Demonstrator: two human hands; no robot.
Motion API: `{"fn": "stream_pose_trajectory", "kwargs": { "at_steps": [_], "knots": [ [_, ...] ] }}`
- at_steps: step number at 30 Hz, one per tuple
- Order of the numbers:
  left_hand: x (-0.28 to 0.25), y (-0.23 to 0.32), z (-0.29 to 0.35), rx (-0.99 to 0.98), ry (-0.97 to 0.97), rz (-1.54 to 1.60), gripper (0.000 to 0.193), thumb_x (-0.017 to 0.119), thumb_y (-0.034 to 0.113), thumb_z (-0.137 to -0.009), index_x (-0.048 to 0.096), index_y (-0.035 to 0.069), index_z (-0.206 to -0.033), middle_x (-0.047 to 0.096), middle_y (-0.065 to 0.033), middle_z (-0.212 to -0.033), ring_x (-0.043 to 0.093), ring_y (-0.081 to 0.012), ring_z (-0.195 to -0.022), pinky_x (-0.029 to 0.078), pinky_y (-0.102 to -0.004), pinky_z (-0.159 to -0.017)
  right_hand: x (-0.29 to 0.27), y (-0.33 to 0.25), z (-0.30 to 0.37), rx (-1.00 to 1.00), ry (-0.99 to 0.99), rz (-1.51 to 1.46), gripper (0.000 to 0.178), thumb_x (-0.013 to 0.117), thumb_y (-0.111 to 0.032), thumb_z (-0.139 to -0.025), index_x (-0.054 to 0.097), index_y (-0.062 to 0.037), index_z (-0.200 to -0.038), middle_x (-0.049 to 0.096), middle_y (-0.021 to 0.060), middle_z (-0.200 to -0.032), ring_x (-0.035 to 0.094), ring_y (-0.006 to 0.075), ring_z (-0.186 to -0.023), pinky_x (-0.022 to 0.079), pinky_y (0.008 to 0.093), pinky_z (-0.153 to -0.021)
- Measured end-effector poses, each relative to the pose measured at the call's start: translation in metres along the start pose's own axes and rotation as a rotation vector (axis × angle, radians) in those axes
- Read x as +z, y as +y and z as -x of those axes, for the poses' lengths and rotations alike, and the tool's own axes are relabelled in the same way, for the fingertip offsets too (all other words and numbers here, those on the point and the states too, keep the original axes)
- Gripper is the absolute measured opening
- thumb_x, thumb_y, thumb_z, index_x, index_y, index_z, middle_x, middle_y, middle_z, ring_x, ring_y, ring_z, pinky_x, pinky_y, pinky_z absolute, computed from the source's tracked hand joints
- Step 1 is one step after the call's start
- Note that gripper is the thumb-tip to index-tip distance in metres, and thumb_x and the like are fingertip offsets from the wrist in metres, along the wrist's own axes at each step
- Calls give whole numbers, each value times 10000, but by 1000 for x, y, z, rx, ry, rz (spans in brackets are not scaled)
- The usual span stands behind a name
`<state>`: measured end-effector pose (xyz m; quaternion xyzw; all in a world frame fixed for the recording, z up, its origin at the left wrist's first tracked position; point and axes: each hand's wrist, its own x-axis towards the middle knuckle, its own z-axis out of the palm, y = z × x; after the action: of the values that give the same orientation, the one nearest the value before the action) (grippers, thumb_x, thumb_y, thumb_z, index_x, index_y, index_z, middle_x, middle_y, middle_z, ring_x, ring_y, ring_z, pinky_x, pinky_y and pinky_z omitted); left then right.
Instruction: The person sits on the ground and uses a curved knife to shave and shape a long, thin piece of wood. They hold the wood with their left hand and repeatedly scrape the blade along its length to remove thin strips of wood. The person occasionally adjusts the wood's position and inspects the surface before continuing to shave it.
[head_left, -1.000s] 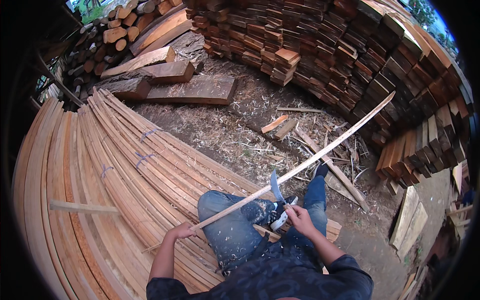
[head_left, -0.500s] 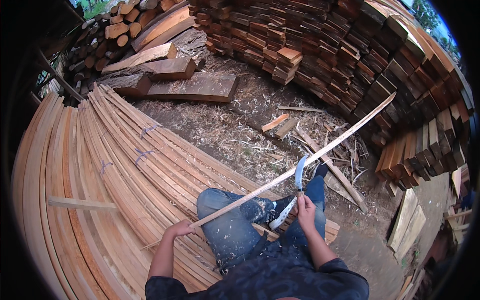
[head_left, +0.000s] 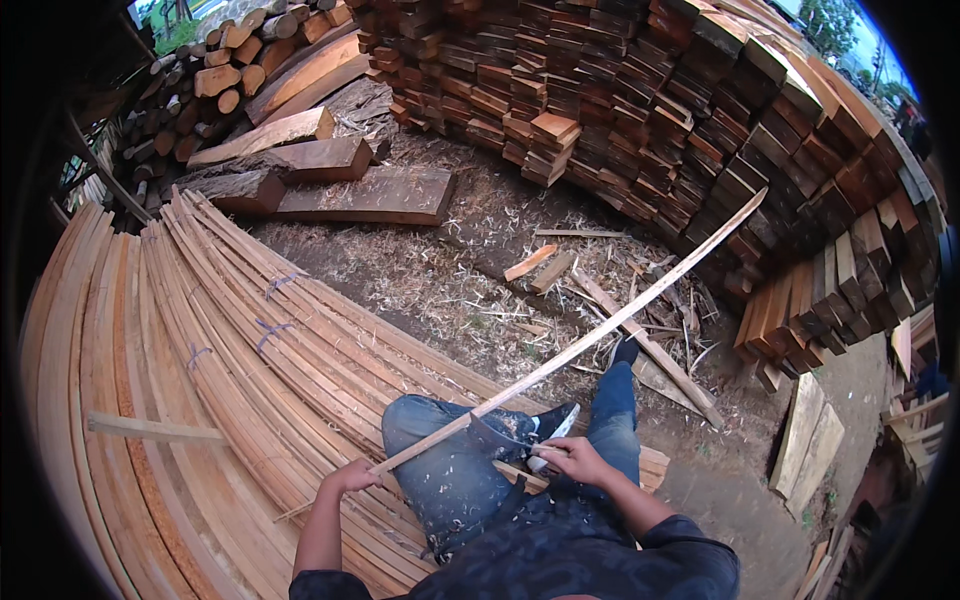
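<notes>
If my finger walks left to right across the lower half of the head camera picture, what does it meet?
Short crosswise stick → left hand → curved knife → right hand → two pale flat boards.

Outdoor daylight. Dirt ground (head_left: 400,268), shaving-strewn; stacked sawn boards (head_left: 625,115) along its far edge, log pile (head_left: 216,81) at far-left corner.

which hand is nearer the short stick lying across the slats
Left. The left hand grips the pole, right of the short stick; the right hand holds the knife, farther right.
</notes>
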<state>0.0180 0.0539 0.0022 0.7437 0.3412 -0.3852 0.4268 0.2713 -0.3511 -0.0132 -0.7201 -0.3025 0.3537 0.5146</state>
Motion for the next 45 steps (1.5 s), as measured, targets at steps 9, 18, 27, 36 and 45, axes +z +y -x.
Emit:
{"fn": "stream_pose_trajectory", "kwargs": {
  "at_steps": [9, 18, 27, 36, 45],
  "knots": [
    [-1, -15, -7, 43, -42, 8, 201, 665, 232, -691, 592, 54, -634, 480, 12, -513, 438, -97, -447, 339, -274, -427, -48, -6, -25, -99, 905, -358, 232, 518, -182, -937, 611, 3, -1042, 493, -28, -631, 413, 29, -525, 323, 191, -460],
    [0, -16, -12, 35, -49, 17, 180, 674, 183, -689, 562, 63, -614, 454, 20, -497, 401, -84, -426, 297, -263, -408, 2, -11, 24, -16, -13, 96, 298, 571, -253, -910, 649, -5, -1056, 578, -6, -704, 481, 39, -640, 397, 212, -566],
    [-5, -13, -7, 24, -92, 86, 177, 681, 184, -682, 567, 55, -639, 443, 15, -488, 400, -90, -411, 310, -258, -392, -4, -12, -7, 2, 355, -21, 280, 540, -213, -925, 616, 11, -1075, 499, -49, -653, 409, 31, -568, 350, 217, -500],
    [-3, -18, -11, 45, -60, 1, 262, 674, 277, -678, 596, 28, -654, 476, -13, -509, 457, -124, -472, 368, -291, -451, 3, -27, 2, 86, 5, 36, 330, 560, -259, -918, 597, 38, -1058, 581, 11, -768, 501, 72, -704, 443, 261, -638],
    [-5, 7, -1, 81, -77, -56, 349, 663, 320, -681, 696, 13, -844, 649, -77, -715, 560, -152, -588, 460, -289, -547, 15, -30, 13, -17, -204, 205, 324, 563, -234, -913, 595, -9, -1144, 679, 83, -959, 596, 92, -817, 474, 253, -727]
  ]
}}
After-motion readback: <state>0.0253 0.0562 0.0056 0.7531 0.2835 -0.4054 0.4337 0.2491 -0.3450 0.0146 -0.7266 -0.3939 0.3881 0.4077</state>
